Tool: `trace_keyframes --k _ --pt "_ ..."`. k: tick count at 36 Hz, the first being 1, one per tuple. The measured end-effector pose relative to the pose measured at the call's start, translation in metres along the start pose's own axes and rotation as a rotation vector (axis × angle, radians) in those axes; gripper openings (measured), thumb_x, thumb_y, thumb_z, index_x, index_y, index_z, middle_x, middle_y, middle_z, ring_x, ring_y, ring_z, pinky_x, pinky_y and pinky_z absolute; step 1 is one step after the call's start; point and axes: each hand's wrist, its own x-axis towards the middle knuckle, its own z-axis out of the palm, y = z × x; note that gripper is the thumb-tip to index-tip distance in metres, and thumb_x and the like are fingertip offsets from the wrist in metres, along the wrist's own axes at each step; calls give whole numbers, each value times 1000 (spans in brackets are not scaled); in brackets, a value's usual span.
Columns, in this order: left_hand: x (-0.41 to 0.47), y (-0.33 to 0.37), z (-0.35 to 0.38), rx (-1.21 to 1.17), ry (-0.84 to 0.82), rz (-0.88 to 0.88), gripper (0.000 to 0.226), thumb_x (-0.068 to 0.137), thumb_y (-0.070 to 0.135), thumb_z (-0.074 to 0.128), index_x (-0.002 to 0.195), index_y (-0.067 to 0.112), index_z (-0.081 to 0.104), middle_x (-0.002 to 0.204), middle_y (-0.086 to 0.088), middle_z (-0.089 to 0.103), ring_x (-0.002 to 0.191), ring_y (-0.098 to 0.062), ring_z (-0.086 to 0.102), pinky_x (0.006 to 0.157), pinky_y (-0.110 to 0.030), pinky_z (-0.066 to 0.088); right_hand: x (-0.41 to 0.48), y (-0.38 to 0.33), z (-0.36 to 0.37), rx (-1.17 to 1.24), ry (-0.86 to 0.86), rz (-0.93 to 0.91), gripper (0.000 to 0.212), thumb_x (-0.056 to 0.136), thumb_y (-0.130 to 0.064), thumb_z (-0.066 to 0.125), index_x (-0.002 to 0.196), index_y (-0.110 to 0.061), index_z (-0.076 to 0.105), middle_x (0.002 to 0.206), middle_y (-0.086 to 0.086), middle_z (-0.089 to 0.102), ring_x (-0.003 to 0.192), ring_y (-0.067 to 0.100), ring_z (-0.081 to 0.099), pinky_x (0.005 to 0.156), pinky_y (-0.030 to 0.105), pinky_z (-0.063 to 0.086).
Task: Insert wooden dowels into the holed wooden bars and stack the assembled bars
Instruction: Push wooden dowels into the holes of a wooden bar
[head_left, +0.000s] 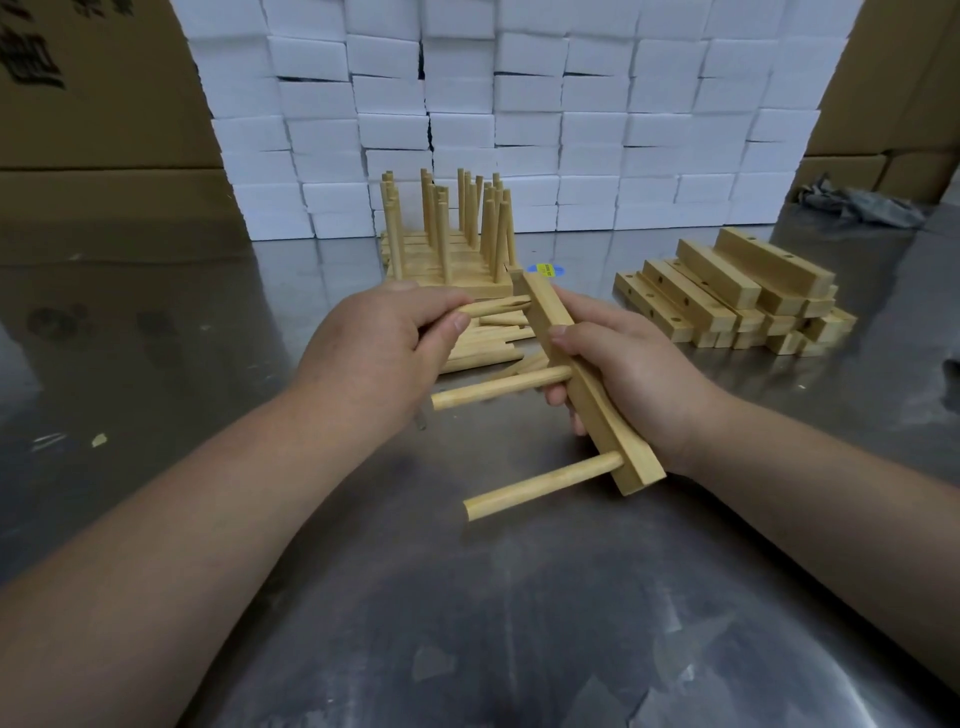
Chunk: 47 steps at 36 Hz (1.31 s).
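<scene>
My right hand (631, 369) grips a holed wooden bar (602, 410) held on edge above the metal table. Two dowels stick out of its left face: one in the middle (498, 387) and one at the near end (540, 486). My left hand (379, 348) pinches a third dowel (493, 307), whose tip touches the bar's far end. Loose dowels (488, 345) lie on the table under my hands. Behind them stands a group of assembled bars (447, 234) with dowels pointing up.
A pile of bare holed bars (727, 296) lies at the right. White foam blocks (519, 104) form a wall at the back, with cardboard boxes (98, 104) on both sides. A grey rag (862, 202) lies far right. A blue sticker (545, 269) sits on the steel table (467, 623).
</scene>
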Motion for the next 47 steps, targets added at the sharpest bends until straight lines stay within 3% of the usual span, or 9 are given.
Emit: trace_keyframes --k 10,17,23,26,33,37,40,43,47 --pt "-2 3 -2 -84 -17 -60 25 90 26 54 113 25 66 94 16 57 97 -5 52 82 -20 35 -1 0 2 -63 17 -7 34 94 -14 46 97 -46 58 59 -14 63 52 6 57 42 24 47" --pt "0 0 -1 -147 -68 -124 25 91 28 53 112 26 66 80 36 46 87 4 47 68 -3 28 -2 0 4 -60 23 -3 36 94 -14 46 98 -48 57 58 -15 62 51 6 56 41 24 46" --pt "1 0 -2 -205 -117 -145 24 92 27 51 72 32 63 67 20 54 64 15 49 54 6 30 -3 0 7 -82 36 -10 36 94 -13 46 99 -47 57 54 -17 57 49 5 55 40 23 45" --pt "2 0 -2 -252 -137 -182 20 92 27 52 78 32 64 68 30 52 62 29 44 53 9 28 -3 0 7 -91 38 -6 36 94 -14 46 100 -47 57 57 -16 57 50 6 55 41 24 46" --pt "4 1 -3 -281 -172 -255 28 93 32 51 67 39 58 77 29 51 74 12 44 62 -9 30 -4 0 8 -124 38 1 36 95 -15 46 104 -50 53 67 -9 56 52 6 57 44 22 47" --pt "4 3 -2 -304 -99 -272 25 91 35 52 68 37 61 52 26 56 53 14 49 51 -4 34 -1 1 9 -54 57 6 35 94 -14 47 100 -48 56 58 -15 60 52 6 57 41 23 46" --pt "10 2 -2 -556 31 -421 32 93 42 43 76 27 66 42 13 51 37 -3 41 48 -20 40 1 2 14 40 61 8 31 95 -12 44 109 -37 56 57 -12 62 50 6 57 39 23 45" --pt "17 -2 -8 -873 149 -637 43 97 44 31 83 17 62 42 6 55 33 -8 38 40 -14 38 4 0 15 150 90 56 19 97 -14 41 102 -19 58 53 -2 60 43 8 54 39 19 44" --pt "13 -1 0 -876 12 -633 26 95 34 42 91 17 61 51 8 60 39 -8 44 47 -17 41 5 -6 6 342 123 139 24 99 -19 37 88 -6 53 58 10 63 41 13 52 39 17 42"
